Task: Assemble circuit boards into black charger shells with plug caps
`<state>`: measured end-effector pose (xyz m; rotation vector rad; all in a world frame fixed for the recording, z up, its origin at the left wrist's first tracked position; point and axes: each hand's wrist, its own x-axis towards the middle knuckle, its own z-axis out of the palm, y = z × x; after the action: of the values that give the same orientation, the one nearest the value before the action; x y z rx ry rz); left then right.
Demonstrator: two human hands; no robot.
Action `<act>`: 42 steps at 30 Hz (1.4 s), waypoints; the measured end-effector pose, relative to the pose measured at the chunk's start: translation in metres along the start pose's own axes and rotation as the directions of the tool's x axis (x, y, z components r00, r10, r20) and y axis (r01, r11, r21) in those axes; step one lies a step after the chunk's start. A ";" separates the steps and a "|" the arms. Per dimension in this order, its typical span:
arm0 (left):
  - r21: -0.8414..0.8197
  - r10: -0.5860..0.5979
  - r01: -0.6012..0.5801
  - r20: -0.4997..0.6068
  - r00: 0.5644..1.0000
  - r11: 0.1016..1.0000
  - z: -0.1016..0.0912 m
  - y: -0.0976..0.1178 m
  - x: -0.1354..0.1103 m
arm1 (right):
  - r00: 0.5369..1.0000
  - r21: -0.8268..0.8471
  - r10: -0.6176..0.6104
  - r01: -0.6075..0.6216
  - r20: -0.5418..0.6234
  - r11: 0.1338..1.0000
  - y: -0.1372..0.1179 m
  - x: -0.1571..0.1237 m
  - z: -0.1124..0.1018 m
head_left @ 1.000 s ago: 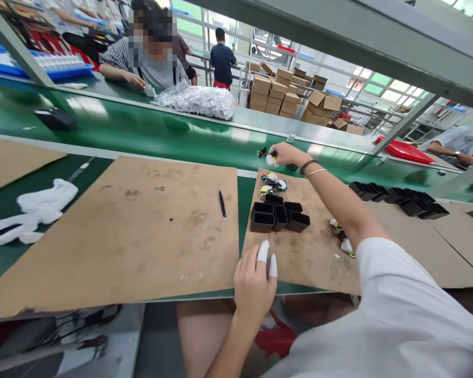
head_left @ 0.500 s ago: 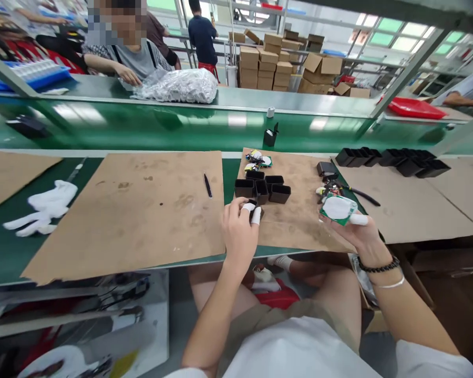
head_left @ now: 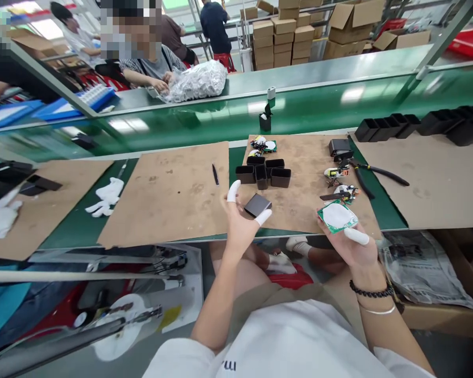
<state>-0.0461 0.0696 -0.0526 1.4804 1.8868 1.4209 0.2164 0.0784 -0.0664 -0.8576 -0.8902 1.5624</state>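
My left hand (head_left: 242, 220) holds a small black box (head_left: 257, 205) between fingers capped with white finger cots, just above the near edge of a cardboard sheet (head_left: 307, 210). My right hand (head_left: 349, 239) grips a green circuit board with a white round part (head_left: 336, 216), lifted off the bench. Behind the left hand stands a cluster of open black boxes (head_left: 265, 175). More small boards with coloured parts (head_left: 265, 146) lie at the sheet's far side. A single black box (head_left: 265, 121) stands on the green conveyor (head_left: 205, 123).
Black-handled pliers (head_left: 372, 176), a black housing (head_left: 339, 148) and loose parts (head_left: 339, 184) lie right of the boxes. Rows of black boxes (head_left: 418, 125) line the far right. A pen (head_left: 215, 174) and white gloves (head_left: 106, 195) are to the left. Other people work across the conveyor.
My right hand came back from the conveyor, leaving a black box there, and picked up the green board. My left hand took a black box from the cluster and lifted it.
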 end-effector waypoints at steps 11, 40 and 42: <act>0.151 -0.064 0.044 0.128 0.990 0.988 0.002 0.034 -0.003 | 1.000 0.004 0.008 -0.008 0.019 1.000 0.012 -0.005 0.013; -0.011 0.034 -0.033 0.544 0.838 0.999 0.013 0.020 0.013 | 0.988 -0.261 -0.136 0.112 -0.077 0.959 -0.004 0.003 0.017; -0.171 0.114 -0.012 0.598 0.794 0.985 0.019 0.018 0.022 | 0.983 -0.274 -0.175 0.155 -0.048 0.949 -0.007 0.013 0.023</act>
<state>-0.0309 0.0974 -0.0394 1.6713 1.3008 0.9227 0.1971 0.0897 -0.0509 -0.9979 -1.1100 1.2754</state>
